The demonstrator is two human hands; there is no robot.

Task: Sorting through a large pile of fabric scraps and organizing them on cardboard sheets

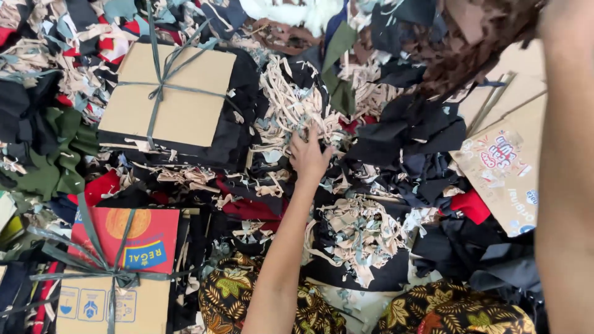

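L hand [309,154] reaching into beige fabric strips [291,105], fingers grasping them; R hand out of frame, grip can't tell, nr brown scraps [470,55].

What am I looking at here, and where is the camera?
There is no machine: a person wears a camera on the head, looking down at their own arms. The left hand reaches into a heap of fabric scraps, its fingers on a tangle of beige strips. The right arm is raised close to the lens; its hand is out of view, by a brown cloth. Around lie cardboard bundles tied with ribbon, and patterned cloth covers the knees.
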